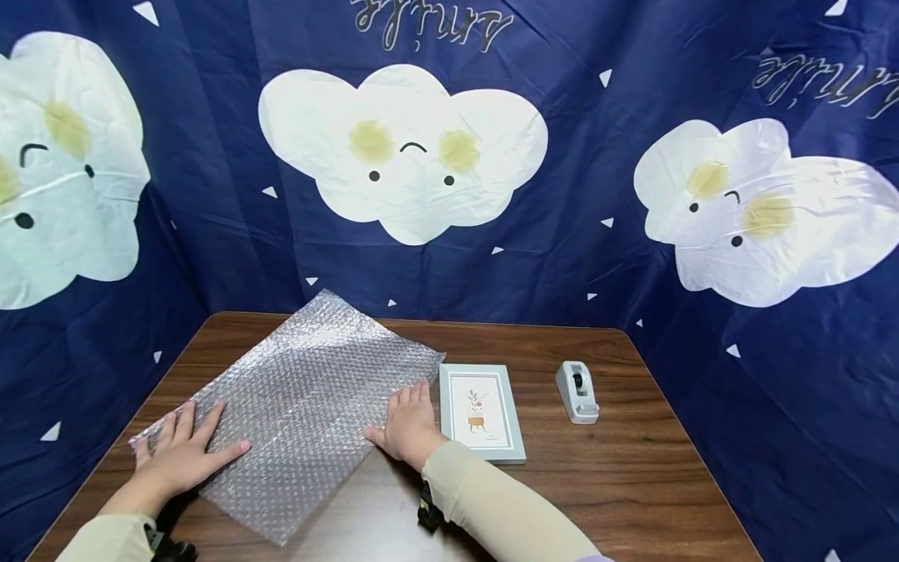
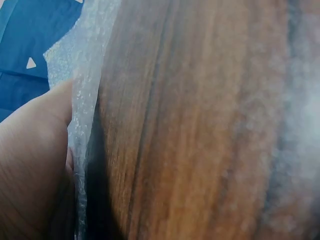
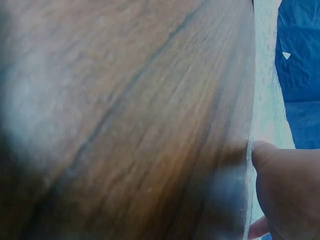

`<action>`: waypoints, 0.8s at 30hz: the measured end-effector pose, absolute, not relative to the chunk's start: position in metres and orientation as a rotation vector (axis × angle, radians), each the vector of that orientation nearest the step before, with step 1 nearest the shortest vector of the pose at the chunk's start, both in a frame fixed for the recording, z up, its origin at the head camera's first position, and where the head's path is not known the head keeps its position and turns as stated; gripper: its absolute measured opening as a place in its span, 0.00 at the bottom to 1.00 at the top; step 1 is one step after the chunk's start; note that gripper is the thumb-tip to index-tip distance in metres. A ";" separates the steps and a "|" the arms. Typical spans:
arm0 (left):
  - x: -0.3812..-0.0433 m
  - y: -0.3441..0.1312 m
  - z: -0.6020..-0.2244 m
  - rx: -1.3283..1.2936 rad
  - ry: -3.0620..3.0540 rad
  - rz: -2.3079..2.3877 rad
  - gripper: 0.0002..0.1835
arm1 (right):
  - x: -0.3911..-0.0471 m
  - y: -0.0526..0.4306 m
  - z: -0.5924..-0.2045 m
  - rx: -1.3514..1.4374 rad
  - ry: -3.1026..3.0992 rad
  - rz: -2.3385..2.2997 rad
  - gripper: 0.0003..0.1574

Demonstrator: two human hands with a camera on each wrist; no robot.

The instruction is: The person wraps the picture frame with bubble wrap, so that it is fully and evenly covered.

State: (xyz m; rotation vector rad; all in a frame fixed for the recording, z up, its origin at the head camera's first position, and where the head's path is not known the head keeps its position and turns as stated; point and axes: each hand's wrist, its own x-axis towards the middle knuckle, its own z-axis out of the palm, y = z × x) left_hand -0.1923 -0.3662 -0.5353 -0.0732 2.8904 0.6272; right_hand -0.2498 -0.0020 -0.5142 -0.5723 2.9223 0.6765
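A sheet of clear bubble wrap (image 1: 302,390) lies spread at an angle over the left half of the table. On its left corner rests my left hand (image 1: 175,457), fingers spread and straight. My right hand (image 1: 409,421) lies palm down on the sheet's right edge, fingers extended and thumb pointing left. Just right of that hand is a picture frame (image 1: 481,412) with a pale border and a plant print, lying face up. In both wrist views the bubble wrap (image 2: 87,90) shows edge-on beside the hand, low over the wood.
A white tape dispenser (image 1: 578,393) stands on the right side of the wooden table (image 1: 632,476). Behind the table and along both sides hangs a dark blue curtain (image 1: 590,257) printed with clouds and small triangles.
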 end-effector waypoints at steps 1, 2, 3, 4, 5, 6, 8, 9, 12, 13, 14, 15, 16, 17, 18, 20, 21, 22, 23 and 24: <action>-0.192 -0.367 -0.535 -0.073 2.894 0.625 0.61 | -0.249 -0.002 -0.514 -0.573 2.920 0.682 0.61; -0.192 -0.367 -0.535 -0.072 2.899 0.621 0.61 | -0.248 -0.003 -0.513 -0.571 2.921 0.685 0.62; -0.192 -0.368 -0.535 -0.071 2.901 0.618 0.61 | -0.247 -0.003 -0.513 -0.572 2.920 0.685 0.62; -0.192 -0.368 -0.535 -0.070 2.903 0.617 0.61 | -0.246 -0.003 -0.513 -0.572 2.922 0.681 0.62; -0.192 -0.368 -0.535 -0.070 2.904 0.615 0.61 | -0.246 -0.003 -0.513 -0.571 2.923 0.678 0.62; -0.192 -0.368 -0.535 -0.070 2.901 0.616 0.61 | -0.246 -0.003 -0.513 -0.569 2.926 0.672 0.62; -0.192 -0.367 -0.534 -0.065 2.895 0.617 0.61 | -0.247 -0.001 -0.514 -0.558 2.936 0.651 0.64; -0.192 -0.366 -0.532 -0.060 2.893 0.614 0.61 | -0.248 0.000 -0.514 -0.555 2.943 0.637 0.65; -0.195 -0.358 -0.519 -0.032 2.890 0.597 0.60 | -0.251 0.004 -0.513 -0.540 2.992 0.547 0.67; -0.196 -0.353 -0.513 -0.019 2.890 0.588 0.59 | -0.251 0.006 -0.512 -0.539 3.010 0.506 0.68; -0.197 -0.347 -0.505 -0.001 2.890 0.579 0.58 | -0.251 0.008 -0.511 -0.543 3.029 0.461 0.68; -0.198 -0.340 -0.498 0.013 2.897 0.561 0.58 | -0.251 0.010 -0.510 -0.553 3.048 0.415 0.67; -0.199 -0.332 -0.490 0.031 2.902 0.545 0.57 | -0.251 0.012 -0.509 -0.565 3.070 0.364 0.67; -0.199 -0.323 -0.482 0.051 2.906 0.530 0.57 | -0.251 0.014 -0.507 -0.582 3.087 0.324 0.66; -0.200 -0.313 -0.475 0.075 2.917 0.502 0.57 | -0.250 0.016 -0.505 -0.603 3.103 0.279 0.65; -0.200 -0.292 -0.462 0.128 2.940 0.454 0.56 | -0.249 0.022 -0.502 -0.652 3.136 0.200 0.62; -0.199 -0.281 -0.456 0.154 2.954 0.435 0.57 | -0.249 0.025 -0.500 -0.680 3.151 0.161 0.61; -0.199 -0.270 -0.451 0.181 2.962 0.424 0.57 | -0.248 0.028 -0.498 -0.705 3.170 0.123 0.59; -0.198 -0.259 -0.447 0.205 2.970 0.410 0.57 | -0.248 0.032 -0.496 -0.725 3.183 0.090 0.58; -0.198 -0.249 -0.444 0.228 2.980 0.399 0.57 | -0.248 0.036 -0.493 -0.744 3.193 0.049 0.57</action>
